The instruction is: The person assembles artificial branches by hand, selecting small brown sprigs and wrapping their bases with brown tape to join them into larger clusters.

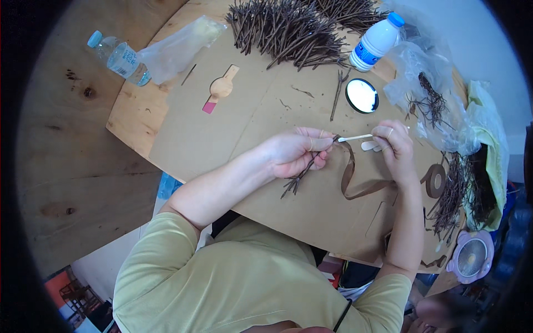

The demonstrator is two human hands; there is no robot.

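Over the cardboard, my left hand [302, 152] is closed round a thin brown twig [300, 180], whose forked end sticks out below the fingers. Brown ribbon tape [348, 177] runs from the twig's top, loops down and leads right to a tape roll [436, 181]. My right hand [393, 145] pinches a white stick with a swab-like tip [355, 137]; that tip touches or nearly touches the twig top by my left fingertips. Beneath the right fingers shows a pale rounded piece [368, 145], its kind unclear. Farther back sits a round black-rimmed dish of white liquid [362, 96].
A white bottle with a blue cap [377, 41] stands behind the dish. Heaped twigs [283, 33] lie at the back, more twigs [449, 194] at right near a plastic bag [413, 66]. A clear bottle [119, 58] lies left. A purple-rimmed fan-like object [471, 257] is lower right.
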